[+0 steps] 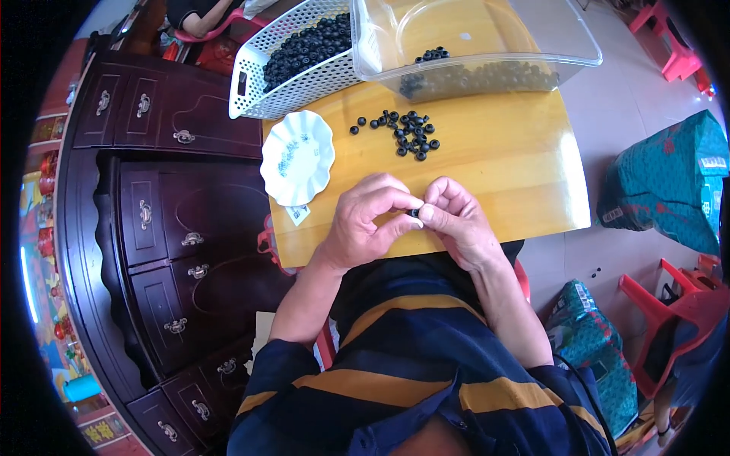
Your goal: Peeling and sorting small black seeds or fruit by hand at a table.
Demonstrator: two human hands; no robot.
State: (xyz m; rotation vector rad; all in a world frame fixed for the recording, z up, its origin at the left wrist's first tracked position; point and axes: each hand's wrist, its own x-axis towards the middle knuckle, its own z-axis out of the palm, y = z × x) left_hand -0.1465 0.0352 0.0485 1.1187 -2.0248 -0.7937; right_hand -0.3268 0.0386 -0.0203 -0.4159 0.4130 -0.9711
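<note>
Over the near edge of the wooden table [498, 163], my hands meet around a small black ring-like part [414, 213]. My left hand [369, 220] pinches it between thumb and fingertips. My right hand [460, 226] closes on it from the other side, thumb against it; the fingers partly cover the piece. Farther off on the tabletop lies a loose group of similar black parts [414, 137], some with a hole in the middle. A white scalloped dish [310, 171] with a printed pattern sits to their left.
At the table's far side, a white perforated basket [247, 102] holds many black parts beside a clear plastic bin [487, 87] with more. A dark wooden cabinet [205, 220] stands left. Teal bags [661, 186] and red stools [646, 327] are on the floor at right. Another person's arm [204, 21] shows top left.
</note>
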